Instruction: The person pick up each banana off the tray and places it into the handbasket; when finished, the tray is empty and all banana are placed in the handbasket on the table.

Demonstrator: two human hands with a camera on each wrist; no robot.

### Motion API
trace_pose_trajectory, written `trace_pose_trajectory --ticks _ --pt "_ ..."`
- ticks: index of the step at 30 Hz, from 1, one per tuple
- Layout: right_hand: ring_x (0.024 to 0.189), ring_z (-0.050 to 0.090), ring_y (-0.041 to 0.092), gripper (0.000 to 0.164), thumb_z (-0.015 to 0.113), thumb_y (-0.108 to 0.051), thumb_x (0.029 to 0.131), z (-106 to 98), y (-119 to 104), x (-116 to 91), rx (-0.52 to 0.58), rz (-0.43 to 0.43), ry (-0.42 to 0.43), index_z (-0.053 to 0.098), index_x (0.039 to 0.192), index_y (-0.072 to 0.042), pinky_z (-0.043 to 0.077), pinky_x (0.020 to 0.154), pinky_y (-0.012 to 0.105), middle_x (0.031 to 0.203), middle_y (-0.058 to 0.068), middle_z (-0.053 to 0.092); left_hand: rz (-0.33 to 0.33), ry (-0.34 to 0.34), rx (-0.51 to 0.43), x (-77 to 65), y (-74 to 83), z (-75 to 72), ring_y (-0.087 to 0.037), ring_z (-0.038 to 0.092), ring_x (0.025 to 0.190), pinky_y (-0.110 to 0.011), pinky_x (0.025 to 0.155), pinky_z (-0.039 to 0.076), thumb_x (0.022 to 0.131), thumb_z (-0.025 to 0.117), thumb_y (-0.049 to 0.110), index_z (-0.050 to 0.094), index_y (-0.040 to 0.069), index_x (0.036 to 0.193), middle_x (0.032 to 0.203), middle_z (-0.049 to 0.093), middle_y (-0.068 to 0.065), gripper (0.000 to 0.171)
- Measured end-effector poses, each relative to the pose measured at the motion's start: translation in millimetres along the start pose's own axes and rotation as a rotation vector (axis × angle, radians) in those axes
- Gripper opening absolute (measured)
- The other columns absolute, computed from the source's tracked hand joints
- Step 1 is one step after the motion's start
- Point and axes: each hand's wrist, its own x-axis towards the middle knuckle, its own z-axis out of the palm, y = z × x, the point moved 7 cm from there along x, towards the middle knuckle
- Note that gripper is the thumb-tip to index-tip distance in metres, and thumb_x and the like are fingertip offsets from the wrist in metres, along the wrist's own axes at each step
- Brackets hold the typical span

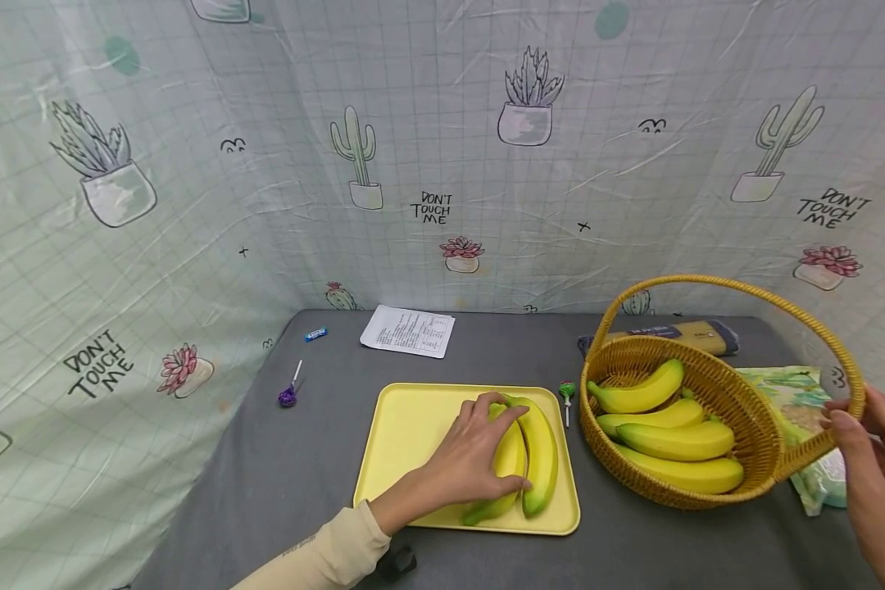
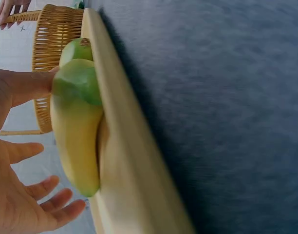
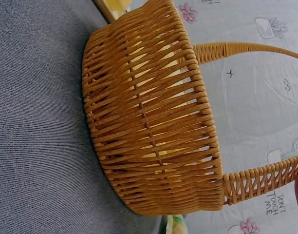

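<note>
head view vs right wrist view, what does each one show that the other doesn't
Only the head view: the left hand at the bananas on the tray, the printed sheet, the purple lollipop and the green lollipop.

Only the right wrist view: the basket side-on and close, with yellow showing through gaps in its weave.

Both: the basket and its handle, part of the green packet, the grey tabletop, the patterned curtain, and the tray, just its edge in the right wrist view.
</note>
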Motion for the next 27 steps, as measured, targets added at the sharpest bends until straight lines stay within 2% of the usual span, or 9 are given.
trace_pose_trajectory --ticks 6,10,15,22,27 --pt "0.1 0.059 -0.005 0.044 0.056 0.001 0.107 2.0 2.4 1.5 -0.014 0.027 -0.007 0.061 0.15 -0.011 0.043 0.088 0.007 0.111 -0.019 0.058 -0.045 -0.016 -0.037 -8.9 -8.9 -0.1 -0.033 0.049 0.12 -0.043 0.098 0.048 0.082 0.087 0.045 0.052 0.018 0.154 0.15 0.043 -0.016 0.085" --pt "0.101 0.059 -0.005 0.045 0.056 0.001 0.108 3.2 4.8 1.8 -0.012 0.039 -0.013 0.06 0.151 -0.011 0.042 0.088 0.007 0.111 -0.018 0.058 -0.062 -0.011 -0.061 -15.9 -18.2 -5.5 -0.035 0.051 0.122 -0.046 0.097 0.05 0.084 0.086 0.036 0.052 0.015 0.154 0.149 0.042 -0.018 0.081" --pt "0.1 0.06 -0.006 0.045 0.056 0.002 0.107 1.8 1.4 1.8 -0.005 0.023 -0.002 0.059 0.15 -0.009 0.044 0.089 0.008 0.113 -0.021 0.059 -0.086 0.003 -0.055 -22.8 -33.0 -12.0 -0.034 0.052 0.119 -0.045 0.093 0.052 0.085 0.084 0.026 0.053 0.013 0.153 0.146 0.044 -0.018 0.076" --pt "0.1 0.061 -0.006 0.045 0.056 0.003 0.107 1.1 -2.5 0.6 -0.005 0.007 0.001 0.06 0.15 -0.009 0.044 0.089 0.008 0.113 -0.022 0.059 -0.131 0.015 -0.082 -27.5 -49.6 -17.8 -0.032 0.056 0.117 -0.047 0.091 0.052 0.086 0.079 0.017 0.054 0.008 0.152 0.14 0.048 -0.017 0.071" --pt "0.1 0.061 -0.006 0.044 0.055 0.002 0.107 1.0 0.0 -0.5 -0.005 0.02 0.004 0.06 0.15 -0.009 0.044 0.089 0.009 0.113 -0.021 0.059 -0.122 0.02 -0.096 -26.7 -55.2 -19.3 -0.031 0.06 0.113 -0.047 0.093 0.051 0.086 0.077 0.012 0.054 0.007 0.151 0.136 0.053 -0.017 0.069"
